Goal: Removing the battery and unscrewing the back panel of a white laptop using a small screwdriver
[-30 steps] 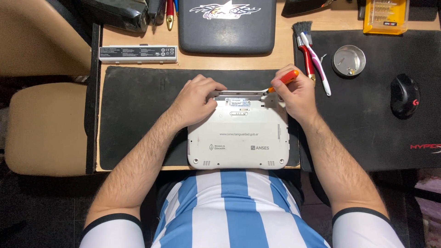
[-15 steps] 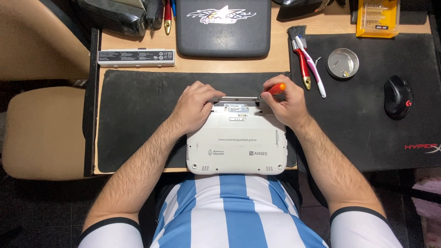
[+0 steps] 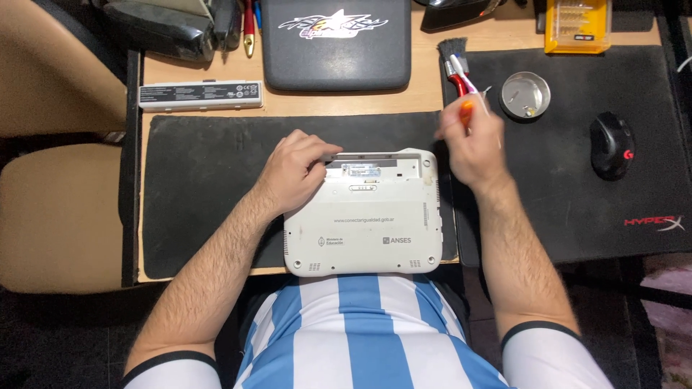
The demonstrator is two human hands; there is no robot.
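Gripping orange screwdriver [image 3: 466,112], right hand [image 3: 472,140] hovering at 2 o'clock off white laptop [image 3: 364,216] (upside down); left hand [image 3: 295,169] curling, pressing its 10 o'clock corner.

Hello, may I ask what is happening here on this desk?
A person sits at a desk with a small white laptop lying upside down on a dark mat. The left hand rests on the laptop's far edge, by the open battery bay. The right hand is off the laptop to its right, holding an orange-handled screwdriver, near a small round metal dish. A white battery pack lies apart, farther back.
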